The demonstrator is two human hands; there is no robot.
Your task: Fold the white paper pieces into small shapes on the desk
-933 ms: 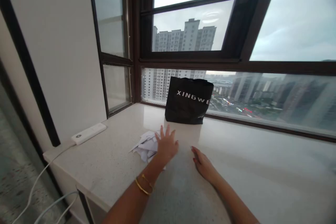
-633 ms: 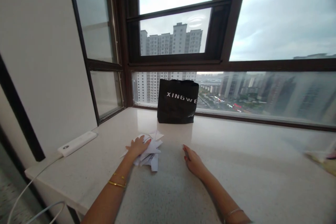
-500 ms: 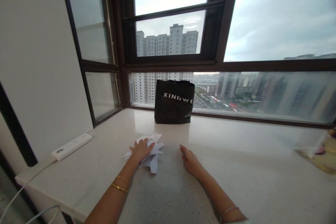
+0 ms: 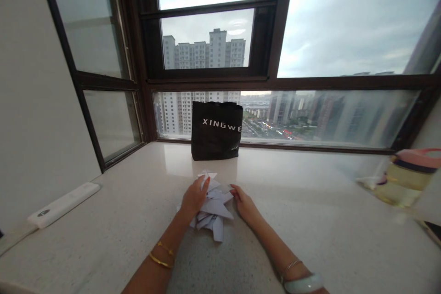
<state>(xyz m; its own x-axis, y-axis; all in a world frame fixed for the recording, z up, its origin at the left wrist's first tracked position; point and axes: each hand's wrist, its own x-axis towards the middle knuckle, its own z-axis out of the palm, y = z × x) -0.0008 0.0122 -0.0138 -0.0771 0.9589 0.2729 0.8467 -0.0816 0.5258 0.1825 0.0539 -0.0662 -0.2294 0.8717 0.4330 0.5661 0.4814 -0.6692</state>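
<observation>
A loose heap of white paper scraps (image 4: 215, 209) lies on the pale speckled counter, with pointed and folded pieces sticking out. My left hand (image 4: 195, 196) is wrapped around the heap's left side, a red-nailed finger over the top pieces and some fingers hidden. At the opposite edge, my right hand (image 4: 244, 203) has its fingers stretched forward. Their tips are beside or just touching a paper corner; which, I cannot tell. Behind the heap stands a black bag (image 4: 216, 132) with white lettering, upright against the window.
A white power strip (image 4: 64, 204) with a cable lies at the counter's left. On the right stand a yellowish bottle with a pink lid (image 4: 409, 179) and, partly cut off, a dark flat object (image 4: 431, 230). Brown-framed windows close off the back of the counter (image 4: 310, 220).
My left hand has gone from lying flat on the scraps to cupping their left side. The heap has shifted right, close to my right hand. The view has turned right, showing the bottle more fully.
</observation>
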